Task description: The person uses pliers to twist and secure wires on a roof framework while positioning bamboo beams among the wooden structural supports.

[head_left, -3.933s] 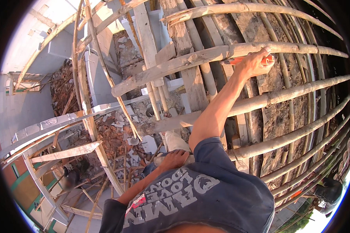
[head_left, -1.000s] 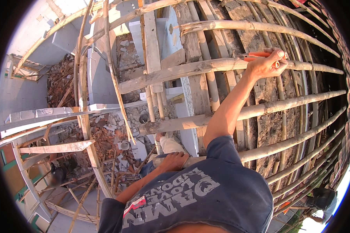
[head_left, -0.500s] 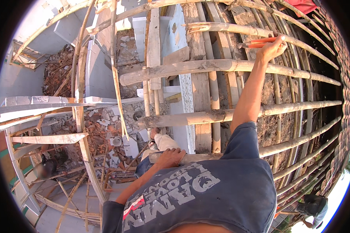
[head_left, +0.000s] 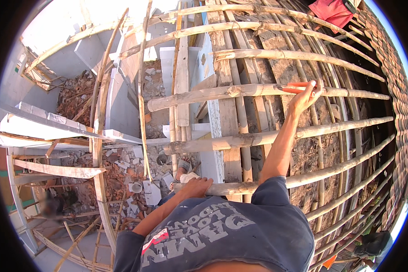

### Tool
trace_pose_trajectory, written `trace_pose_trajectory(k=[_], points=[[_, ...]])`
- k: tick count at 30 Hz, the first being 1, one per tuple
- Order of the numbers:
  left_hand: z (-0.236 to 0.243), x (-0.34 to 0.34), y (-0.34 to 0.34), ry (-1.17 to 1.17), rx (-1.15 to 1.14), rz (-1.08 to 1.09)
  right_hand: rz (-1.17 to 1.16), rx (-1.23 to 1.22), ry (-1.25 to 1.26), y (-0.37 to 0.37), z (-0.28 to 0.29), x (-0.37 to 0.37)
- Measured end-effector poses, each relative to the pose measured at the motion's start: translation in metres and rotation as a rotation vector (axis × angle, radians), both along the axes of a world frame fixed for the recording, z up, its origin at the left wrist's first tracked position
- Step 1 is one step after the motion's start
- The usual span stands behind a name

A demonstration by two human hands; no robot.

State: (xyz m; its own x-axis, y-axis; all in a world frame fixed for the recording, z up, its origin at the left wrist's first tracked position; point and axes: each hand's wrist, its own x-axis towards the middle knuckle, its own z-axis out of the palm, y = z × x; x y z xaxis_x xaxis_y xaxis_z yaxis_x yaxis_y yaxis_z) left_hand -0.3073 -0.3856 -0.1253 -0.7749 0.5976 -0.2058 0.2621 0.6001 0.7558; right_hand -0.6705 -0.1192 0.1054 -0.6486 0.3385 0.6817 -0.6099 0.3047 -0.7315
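Observation:
My right hand (head_left: 305,97) is closed round an orange-handled hand tool that looks like pliers (head_left: 295,85), held at a bamboo crosspiece (head_left: 240,90). Its two orange handles show, and its dark tip points left along the bamboo. At the near end of another bamboo pole (head_left: 240,187), my left hand (head_left: 196,187) lies over the top with its fingers bent round it. Their undersides are hidden. Below that hand, my sandalled foot (head_left: 183,167) shows beside light cloth.
Several bamboo poles cross wooden beams (head_left: 221,68). Roof tiles (head_left: 399,113) line the right edge. Down on the left lie brick rubble (head_left: 115,177) and grey walls. Other people are at lower left, lower right (head_left: 371,245) and, in red shorts (head_left: 333,13), top right.
My right hand has come lower in the view with the orange-handled tool, from the farther bamboo pole to a nearer one. The view has shifted, and my left hand remains on the near pole.

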Motion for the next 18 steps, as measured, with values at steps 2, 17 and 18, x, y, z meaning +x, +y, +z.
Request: trace_pose_trajectory(k=[2, 17, 18], points=[[-0.005, 0.003, -0.001, 0.035, 0.030, 0.007, 0.055, 0.056, -0.092, -0.011, 0.008, 0.017], [0.023, 0.001, -0.004, -0.031, -0.007, -0.053, 0.651, -0.367, -0.369, -0.005, 0.002, 0.198], [0.016, 0.002, -0.003, -0.040, -0.023, -0.059, 0.659, -0.396, -0.441, -0.014, 0.001, 0.213]])
